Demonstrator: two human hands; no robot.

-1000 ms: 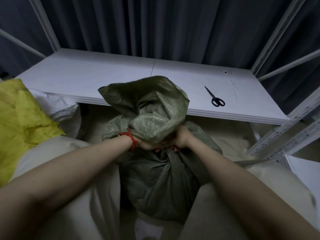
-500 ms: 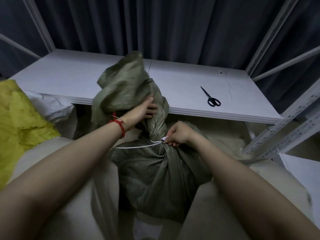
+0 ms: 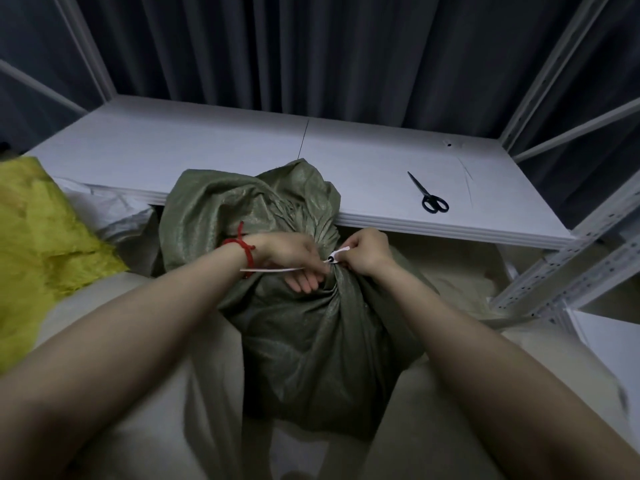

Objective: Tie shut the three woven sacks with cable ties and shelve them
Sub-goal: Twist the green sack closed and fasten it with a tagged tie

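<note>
Dim, cool, even light. The white shelf [image 3: 207, 157] is the brightest surface, with soft shadow beneath its near edge. Wide-angle distortion bows lines toward the edges. The near right forearm [image 3: 519, 375] is smeared with blur.

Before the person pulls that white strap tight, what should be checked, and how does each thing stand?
1. Neck of the green sack bunched together: ok.
2. Tail of the cable tie gripped by the left hand: ok.
3. Tie's head pinched by the right hand: ok.
4. Tail threaded through the head: cannot tell, fingers hide it.
5. Tie looped fully round the neck: cannot tell.
6. The scissors lying ready on the shelf: ok.
</note>
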